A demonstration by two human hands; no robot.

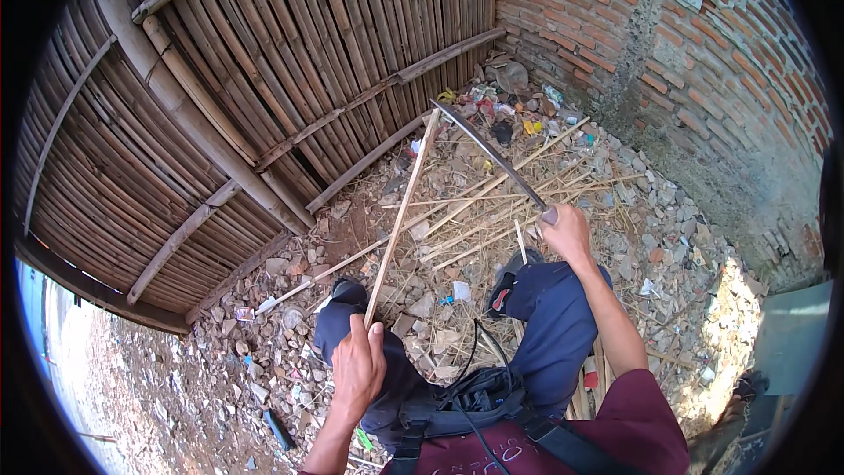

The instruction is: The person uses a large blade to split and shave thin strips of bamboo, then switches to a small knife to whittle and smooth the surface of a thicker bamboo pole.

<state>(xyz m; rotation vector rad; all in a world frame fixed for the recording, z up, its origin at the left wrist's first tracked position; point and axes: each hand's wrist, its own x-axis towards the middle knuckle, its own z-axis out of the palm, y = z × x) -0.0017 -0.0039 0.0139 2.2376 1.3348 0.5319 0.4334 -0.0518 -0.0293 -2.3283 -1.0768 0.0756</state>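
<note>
1. Clearly, a thin bamboo strip [400, 215] is gripped near its lower end by the left hand [358, 369], whose fingers are wrapped shut around it with the thumb pointing up along the strip.
2. From that hand the strip is held slanting upward and slightly to the right, its far end reaching up to a long dark blade [488, 152].
3. The blade is held by the right hand [567, 233], closed around the handle, with the steel angled up and to the left.
4. The tip of the blade is seen touching, or just beside, the top end of the strip; which of the two cannot be told.
5. The two hands are kept well apart, the left low above the left knee, the right higher above the right knee.
6. Dark blue trousers [549, 317] are worn, and dark shoes [505, 286] are planted on rubble.
7. A loose pile of split bamboo slivers [501, 202] is spread over the stony ground [668, 264] ahead of the feet.
8. A bamboo slat fence [264, 79] is seen on the left, joined at the corner by a brick wall [633, 44].
9. Scattered litter [510, 105] is gathered in that corner.
</note>
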